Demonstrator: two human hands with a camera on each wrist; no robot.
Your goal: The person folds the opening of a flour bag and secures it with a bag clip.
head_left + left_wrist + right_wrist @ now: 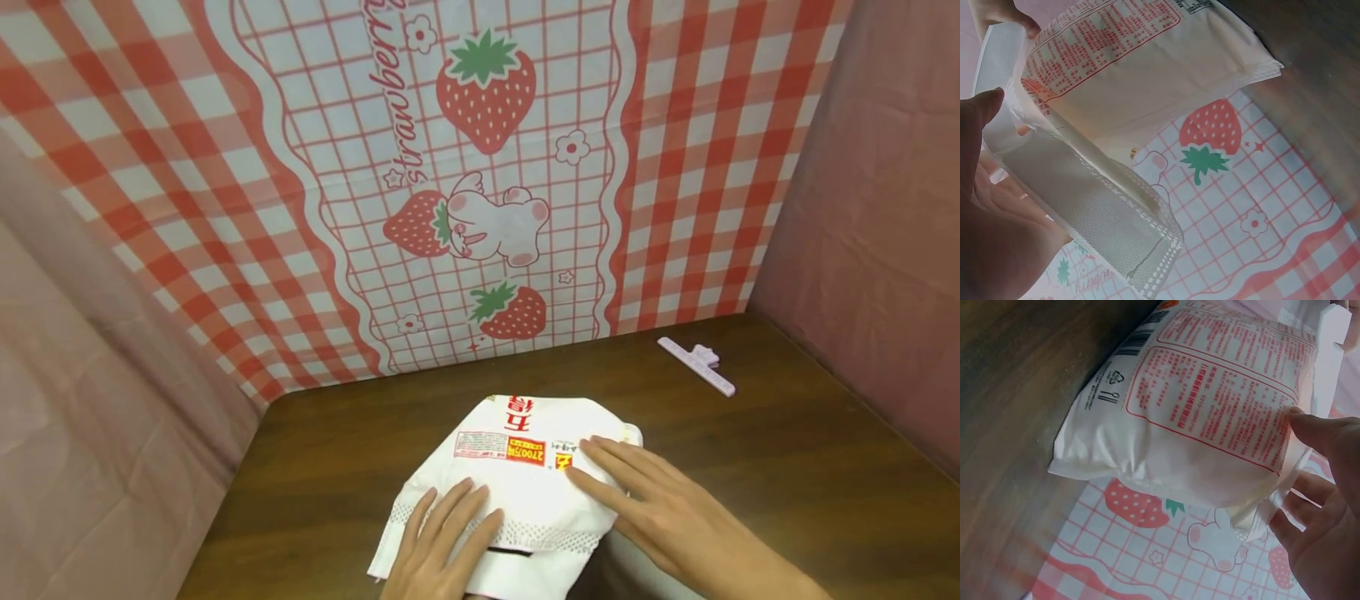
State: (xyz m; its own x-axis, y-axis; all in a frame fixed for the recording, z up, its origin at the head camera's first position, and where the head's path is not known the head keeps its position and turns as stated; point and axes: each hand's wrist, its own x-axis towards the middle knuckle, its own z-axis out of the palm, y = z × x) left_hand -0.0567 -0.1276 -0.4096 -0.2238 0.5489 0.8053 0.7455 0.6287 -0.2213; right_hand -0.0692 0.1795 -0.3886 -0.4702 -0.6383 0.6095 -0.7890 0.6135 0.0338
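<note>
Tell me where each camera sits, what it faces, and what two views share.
Head: on the head, facing forward and down at the bag, table, clip and cloth; left hand and right hand show.
Left wrist: on that wrist, facing the bag's edge and red text; left hand at far left, part of the right hand upper left.
Right wrist: on that wrist, facing the red text; right hand at the right, a bit of the left hand top right.
Both wrist views share the red text and the cloth.
</note>
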